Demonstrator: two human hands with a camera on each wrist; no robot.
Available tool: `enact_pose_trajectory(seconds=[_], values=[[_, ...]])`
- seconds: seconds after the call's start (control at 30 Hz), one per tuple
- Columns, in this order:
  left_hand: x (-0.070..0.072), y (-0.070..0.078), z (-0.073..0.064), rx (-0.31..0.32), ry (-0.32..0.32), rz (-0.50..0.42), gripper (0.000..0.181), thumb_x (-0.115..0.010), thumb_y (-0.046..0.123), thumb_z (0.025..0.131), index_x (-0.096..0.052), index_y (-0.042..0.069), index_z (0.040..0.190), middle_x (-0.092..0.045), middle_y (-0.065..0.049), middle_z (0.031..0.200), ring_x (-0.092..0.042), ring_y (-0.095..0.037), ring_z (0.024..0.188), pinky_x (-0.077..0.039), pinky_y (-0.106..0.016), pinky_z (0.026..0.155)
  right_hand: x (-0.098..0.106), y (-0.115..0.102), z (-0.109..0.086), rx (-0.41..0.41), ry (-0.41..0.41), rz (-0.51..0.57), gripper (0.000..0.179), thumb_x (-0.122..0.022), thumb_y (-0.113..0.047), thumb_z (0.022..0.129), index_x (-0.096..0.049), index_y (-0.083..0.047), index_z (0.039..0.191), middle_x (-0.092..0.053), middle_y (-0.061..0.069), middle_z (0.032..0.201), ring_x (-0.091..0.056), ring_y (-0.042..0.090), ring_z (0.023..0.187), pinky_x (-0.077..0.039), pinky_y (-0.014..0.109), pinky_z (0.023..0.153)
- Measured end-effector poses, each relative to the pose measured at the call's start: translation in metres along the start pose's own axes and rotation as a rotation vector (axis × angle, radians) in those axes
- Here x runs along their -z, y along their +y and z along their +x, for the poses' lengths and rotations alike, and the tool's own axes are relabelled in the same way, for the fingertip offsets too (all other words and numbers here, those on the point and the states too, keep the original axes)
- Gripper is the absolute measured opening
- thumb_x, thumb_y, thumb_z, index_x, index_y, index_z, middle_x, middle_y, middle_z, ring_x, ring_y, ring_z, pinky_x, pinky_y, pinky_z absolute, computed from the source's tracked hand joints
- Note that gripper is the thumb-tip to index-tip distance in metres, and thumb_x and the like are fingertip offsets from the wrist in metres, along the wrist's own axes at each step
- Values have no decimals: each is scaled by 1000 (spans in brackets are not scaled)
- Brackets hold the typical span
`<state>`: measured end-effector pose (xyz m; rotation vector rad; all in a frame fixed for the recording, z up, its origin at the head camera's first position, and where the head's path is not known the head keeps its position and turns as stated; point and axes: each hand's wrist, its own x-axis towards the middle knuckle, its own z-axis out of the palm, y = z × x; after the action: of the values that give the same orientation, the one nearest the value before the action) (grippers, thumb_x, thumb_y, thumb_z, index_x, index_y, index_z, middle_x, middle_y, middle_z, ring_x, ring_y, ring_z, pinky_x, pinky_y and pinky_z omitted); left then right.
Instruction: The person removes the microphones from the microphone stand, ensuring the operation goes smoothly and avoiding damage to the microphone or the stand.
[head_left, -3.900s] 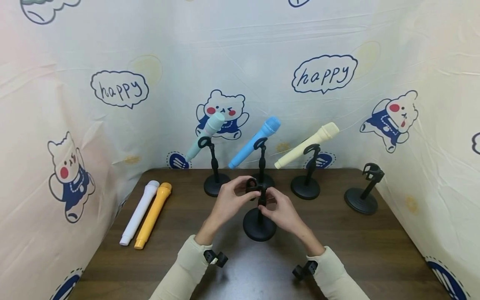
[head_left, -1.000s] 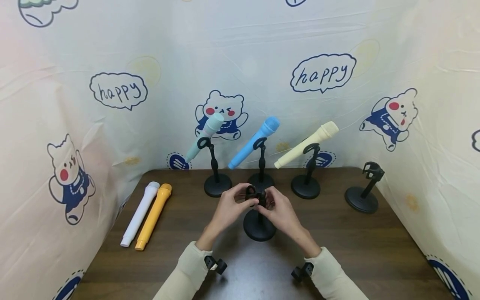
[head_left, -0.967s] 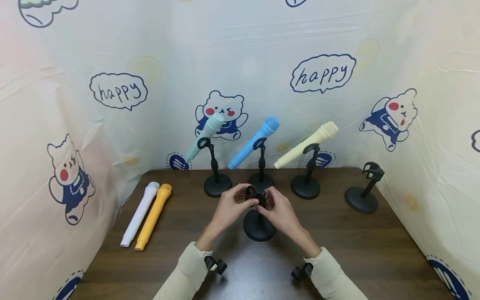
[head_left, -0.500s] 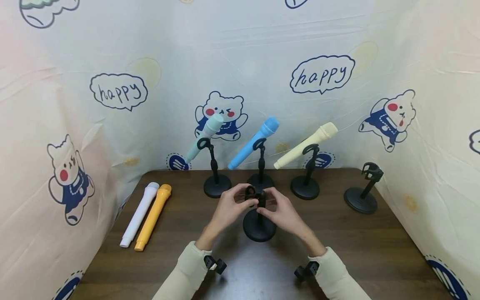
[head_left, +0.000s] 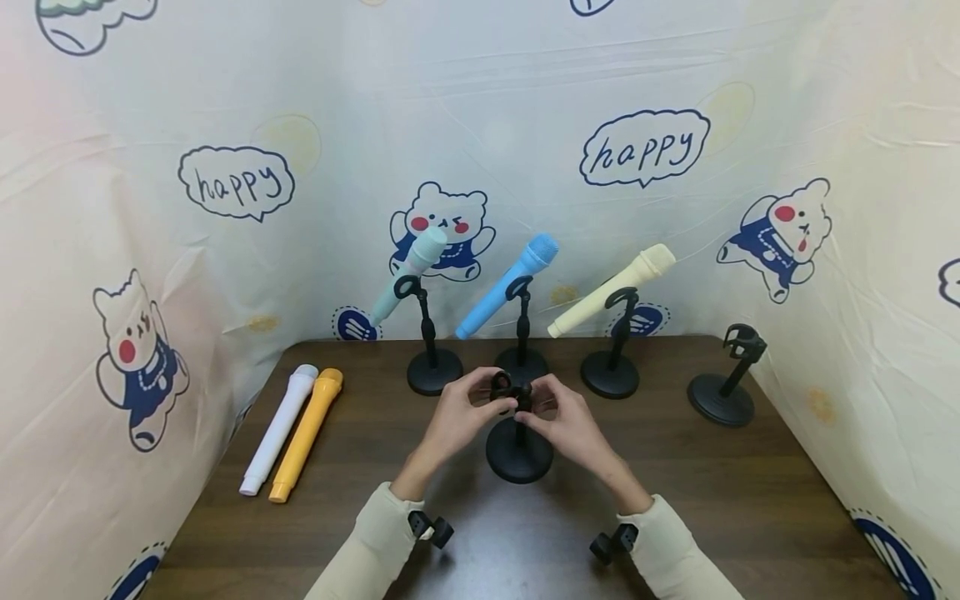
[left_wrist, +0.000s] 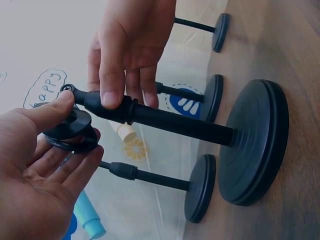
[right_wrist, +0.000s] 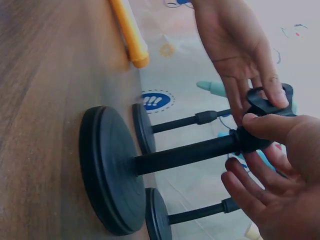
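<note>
A black desk microphone stand (head_left: 519,454) stands upright on its round base in the middle of the table. My left hand (head_left: 465,412) pinches the clip (left_wrist: 70,125) at its top, thumb on one side and fingers on the other. My right hand (head_left: 566,421) holds the collar (left_wrist: 131,111) at the upper end of the pole, its thumb pressed on the near side. In the left wrist view, the pole (left_wrist: 182,124) runs bare from the collar down to the base. The right wrist view shows both thumbs close together near the clip.
Behind stand three microphone stands bearing a mint microphone (head_left: 411,271), a blue microphone (head_left: 508,283) and a cream microphone (head_left: 611,290). A stand with a bare clip (head_left: 723,400) is at the right. White (head_left: 279,429) and orange (head_left: 306,435) microphones lie at the left.
Compared with the oldest frame, the clip and both hands sit lower over the same base. Since a second ago, my right hand has shifted slightly at the collar; my left hand stays on the clip.
</note>
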<state>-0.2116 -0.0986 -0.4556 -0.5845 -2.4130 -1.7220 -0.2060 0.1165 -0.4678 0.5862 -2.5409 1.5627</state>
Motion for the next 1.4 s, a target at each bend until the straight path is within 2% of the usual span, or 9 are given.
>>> enact_pose_trajectory(seconds=[0.2,0.3,0.47,0.6,0.73,0.9,1.03,1.27,1.4], values=[[0,0,0,12,1,11,44,-85,17,92,-70,8,132,-76,-9,124,-75,-26,116,-60,-40,103,-11,2,1,-73,71,-19,36,-87,-12,90,-56,-8,108,-68,8,97,-72,16,89,-63,27,82],[0,0,0,15,4,14,43,-85,18,92,-70,9,132,-76,-9,124,-75,-25,117,-60,-40,104,-14,4,1,-80,84,-22,37,-87,-11,90,-55,-8,107,-68,8,96,-71,14,87,-60,21,79],[0,0,-1,14,10,12,42,-85,18,92,-71,12,131,-76,-8,124,-75,-25,117,-61,-40,103,-12,2,1,-76,58,-42,39,-87,-12,90,-58,-10,114,-67,7,101,-71,16,91,-63,29,83],[0,0,-1,12,5,15,44,-85,19,92,-70,9,132,-76,-8,123,-75,-25,117,-61,-40,103,-9,2,0,-31,-3,-35,43,-84,-11,92,-60,-9,128,-70,7,113,-71,21,103,-63,43,95],[0,0,0,16,4,14,45,-86,20,92,-70,8,132,-76,-7,122,-75,-25,117,-60,-40,104,-5,3,-2,23,-70,13,45,-76,-2,95,-59,-8,137,-71,11,125,-70,29,117,-59,49,104],[0,-1,0,12,1,14,44,-86,19,92,-71,8,132,-77,-7,122,-75,-24,117,-60,-40,104,-1,5,-3,59,-73,52,41,-70,6,97,-62,-8,134,-73,13,125,-70,31,119,-58,51,105],[0,0,0,7,2,9,44,-85,18,92,-71,7,132,-77,-7,122,-75,-25,116,-60,-41,103,-1,6,-2,80,-40,31,36,-75,2,96,-63,-7,129,-75,12,118,-72,29,110,-59,55,100],[0,-1,-1,18,-3,5,42,-85,18,92,-71,10,131,-77,-8,123,-75,-25,118,-60,-41,104,-10,4,2,29,27,-121,36,-86,-15,92,-62,-12,118,-66,2,99,-67,18,91,-63,43,87],[1,0,-1,15,1,-1,41,-85,18,93,-71,14,131,-76,-8,124,-75,-25,118,-60,-39,103,-15,3,4,76,68,-228,35,-88,-18,90,-66,-15,116,-61,-1,93,-65,15,85,-60,30,77]])
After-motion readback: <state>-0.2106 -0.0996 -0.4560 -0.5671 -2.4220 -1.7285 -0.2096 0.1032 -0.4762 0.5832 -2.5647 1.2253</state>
